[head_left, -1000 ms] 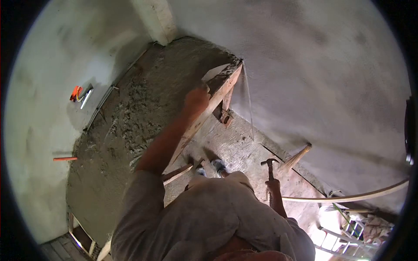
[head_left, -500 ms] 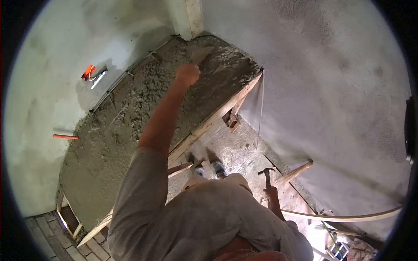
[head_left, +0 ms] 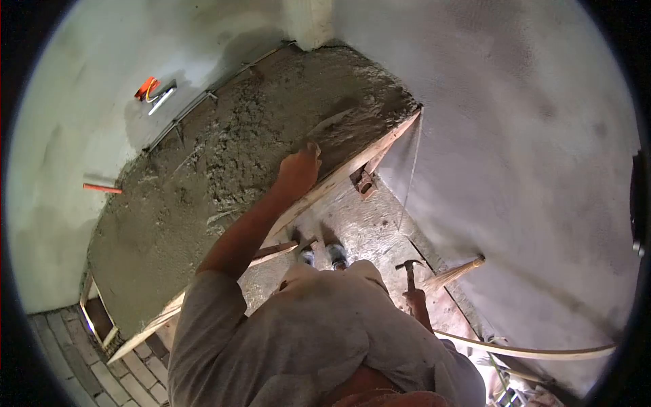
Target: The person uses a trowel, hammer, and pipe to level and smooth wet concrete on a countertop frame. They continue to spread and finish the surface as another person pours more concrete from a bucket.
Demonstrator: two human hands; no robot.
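Observation:
Wet grey concrete (head_left: 183,203) fills a raised slab form against the walls. My left hand (head_left: 300,169) is closed over the slab near its front board, shut on a trowel (head_left: 336,122). The trowel's blade lies flat on the concrete ahead of the knuckles, smeared with the same grey, so its outline is faint; its handle is mostly hidden in my fist. Low at my right side, my right hand (head_left: 415,297) is wrapped round the handle of a claw hammer (head_left: 409,266), head up, away from the slab.
A wooden form board (head_left: 352,163) edges the slab, with a brace (head_left: 274,252) below. Another timber (head_left: 454,273) leans by the right wall. A long curved strip (head_left: 529,351) lies at lower right. Orange conduit (head_left: 103,188) and wires (head_left: 148,89) stick out of the left wall.
My left hand has drawn the trowel back toward me and the slab's front edge, the elbow bending. The concrete there looks smoother. My right hand still holds the hammer; the view has shifted slightly.

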